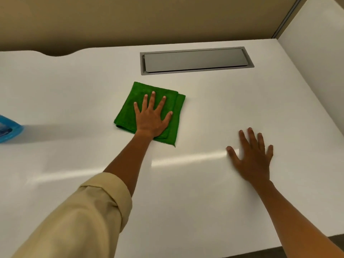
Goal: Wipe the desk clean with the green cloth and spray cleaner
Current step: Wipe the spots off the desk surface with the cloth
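A folded green cloth (130, 110) lies on the white desk (186, 192), just in front of the grey hatch. My left hand (151, 118) presses flat on top of the cloth, palm down with the fingers spread. My right hand (254, 155) rests flat on the bare desk to the right, fingers apart and nothing under it. At the far left edge, part of a blue spray cleaner bottle (8, 130) shows on the desk; the rest of it is cut off by the frame.
A grey rectangular cable hatch (195, 60) is set into the desk at the back. A beige partition (149, 19) runs behind the desk, and a white side panel (316, 62) stands on the right. The desk's front edge (279, 246) shows at the lower right.
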### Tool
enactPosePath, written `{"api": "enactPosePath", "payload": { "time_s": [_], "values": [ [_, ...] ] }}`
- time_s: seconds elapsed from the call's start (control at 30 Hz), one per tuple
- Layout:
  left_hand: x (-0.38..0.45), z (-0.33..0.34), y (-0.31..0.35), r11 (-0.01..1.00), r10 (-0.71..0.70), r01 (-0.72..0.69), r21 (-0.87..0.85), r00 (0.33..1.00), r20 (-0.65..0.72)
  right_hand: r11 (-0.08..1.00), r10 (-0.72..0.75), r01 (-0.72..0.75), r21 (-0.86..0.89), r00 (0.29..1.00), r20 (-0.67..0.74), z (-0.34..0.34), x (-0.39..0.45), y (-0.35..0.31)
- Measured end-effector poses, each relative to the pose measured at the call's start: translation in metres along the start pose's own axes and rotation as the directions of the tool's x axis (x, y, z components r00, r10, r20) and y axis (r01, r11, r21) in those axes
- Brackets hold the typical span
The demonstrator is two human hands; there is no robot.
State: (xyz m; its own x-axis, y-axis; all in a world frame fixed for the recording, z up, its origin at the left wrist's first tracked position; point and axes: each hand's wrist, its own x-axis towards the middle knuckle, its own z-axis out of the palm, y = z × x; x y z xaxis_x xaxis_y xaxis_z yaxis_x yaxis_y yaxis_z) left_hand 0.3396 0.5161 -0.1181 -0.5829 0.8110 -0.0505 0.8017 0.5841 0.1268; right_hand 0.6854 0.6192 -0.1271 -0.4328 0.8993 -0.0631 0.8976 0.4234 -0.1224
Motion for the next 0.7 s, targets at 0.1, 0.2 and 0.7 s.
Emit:
{"api": "enactPosePath", "payload": {
  "time_s": [0.1, 0.2, 0.7],
  "values": [
    [-0.012, -0.005, -0.049, 0.996, -0.092, 0.092, 0.005, 0.996, -0.007, 1.000, 0.005, -0.005, 0.012, 1.000, 0.007, -0.001, 0.000, 0.000],
    [-0.036, -0.010, -0.100, 0.984, -0.181, 0.181, 0.007, 0.984, -0.005, 1.000, 0.007, -0.008, 0.023, 1.000, 0.006, 0.000, -0.001, -0.002],
    [-0.197, -0.012, -0.180, 0.930, -0.368, 0.367, -0.019, 0.929, -0.047, 0.999, -0.029, 0.028, 0.034, 0.999, 0.021, -0.002, -0.002, -0.001]
  ]
}}
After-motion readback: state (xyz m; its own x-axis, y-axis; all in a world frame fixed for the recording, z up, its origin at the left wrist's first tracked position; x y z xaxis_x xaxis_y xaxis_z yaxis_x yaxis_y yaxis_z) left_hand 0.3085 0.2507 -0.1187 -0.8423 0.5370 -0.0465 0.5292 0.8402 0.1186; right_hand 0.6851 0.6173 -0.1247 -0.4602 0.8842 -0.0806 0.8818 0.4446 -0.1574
